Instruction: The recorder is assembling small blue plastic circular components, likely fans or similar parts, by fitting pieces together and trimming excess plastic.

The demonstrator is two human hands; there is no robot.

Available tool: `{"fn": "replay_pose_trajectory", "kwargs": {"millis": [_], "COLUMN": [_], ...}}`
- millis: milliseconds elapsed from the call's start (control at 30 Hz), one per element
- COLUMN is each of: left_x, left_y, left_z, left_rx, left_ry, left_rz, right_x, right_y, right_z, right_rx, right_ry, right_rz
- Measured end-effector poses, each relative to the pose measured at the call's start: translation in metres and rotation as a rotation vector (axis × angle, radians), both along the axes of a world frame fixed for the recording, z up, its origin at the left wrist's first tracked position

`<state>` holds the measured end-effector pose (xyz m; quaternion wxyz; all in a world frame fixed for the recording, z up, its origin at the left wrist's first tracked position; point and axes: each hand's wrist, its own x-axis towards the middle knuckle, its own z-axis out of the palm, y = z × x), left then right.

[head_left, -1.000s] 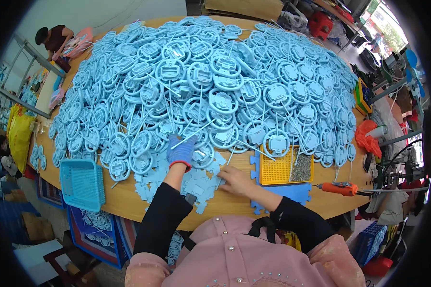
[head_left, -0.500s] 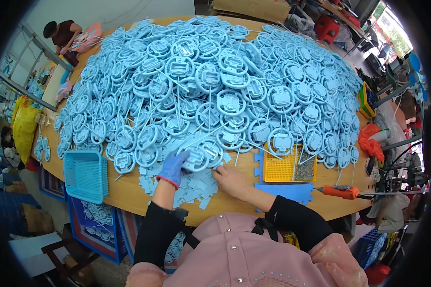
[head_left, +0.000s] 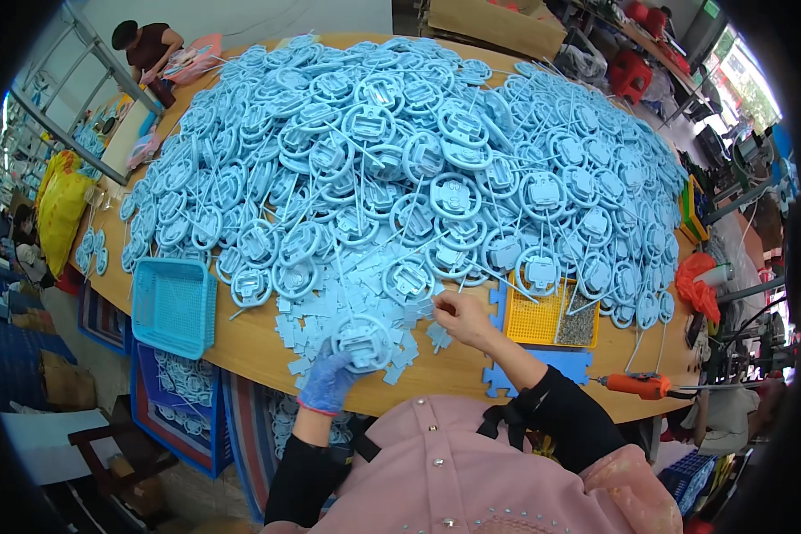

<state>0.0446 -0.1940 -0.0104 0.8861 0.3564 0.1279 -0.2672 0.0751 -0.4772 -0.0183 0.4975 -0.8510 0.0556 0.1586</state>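
My left hand [head_left: 329, 378], in a blue glove, grips a round light-blue plastic part [head_left: 363, 343] at its lower left. The part has a ring rim and a center block with a rectangular slot; a thin stick rises from it. Bare, my right hand [head_left: 463, 319] is held to the right with its fingertips pinched together; whatever they hold is too small to make out. Small flat light-blue plates [head_left: 307, 325] lie scattered on the table around and beyond the held part. Behind them rises a large heap of similar round parts [head_left: 454, 196].
A blue basket [head_left: 212, 311] stands at the left. On the right, a yellow tray [head_left: 532, 340] with small metal pieces [head_left: 578, 329] sits by a blue foam mat [head_left: 552, 363]. An orange power screwdriver [head_left: 636, 384] lies at the right edge. Another person [head_left: 147, 53] sits far left.
My left hand has drawn the round part nearer to me, over the plates. My right hand has lifted from the table beside the plates, its fingers now pinched. The view has shifted slightly.
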Motion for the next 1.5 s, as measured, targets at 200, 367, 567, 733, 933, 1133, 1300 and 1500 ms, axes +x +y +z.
{"fn": "replay_pose_trajectory", "kwargs": {"millis": [200, 367, 567, 733, 933, 1133, 1300, 1500], "left_x": [0.024, 0.029, 0.024, 0.024, 0.03, 0.044, 0.045, 0.045], "left_y": [-0.054, -0.058, -0.057, -0.066, -0.078, -0.05, -0.046, -0.054], "left_z": [0.017, 0.012, 0.02, 0.024, 0.031, 0.039, 0.039, 0.039], "left_rx": [0.145, -0.157, -0.161, -0.014, 0.067, 0.405, 0.499, 0.421], "left_ry": [0.057, 0.088, -0.019, -0.085, -0.126, -0.312, -0.349, -0.303], "left_rz": [0.063, -0.113, -0.249, -0.031, 0.178, -0.164, -0.286, -0.19], "right_x": [-0.003, -0.004, -0.007, -0.02, -0.022, -0.001, 0.012, 0.005], "right_y": [0.022, 0.035, 0.028, 0.026, 0.038, 0.015, 0.013, 0.018], "right_z": [0.058, 0.066, 0.057, 0.058, 0.047, 0.073, 0.081, 0.043], "right_rx": [-0.13, -0.06, -0.029, 0.098, 0.662, 0.49, 0.294, 0.259], "right_ry": [-0.692, -0.896, -0.853, -0.579, 0.164, 0.302, 0.349, -0.013], "right_rz": [0.096, 0.286, 0.412, -0.006, -0.086, 0.157, 0.136, -0.009]}}
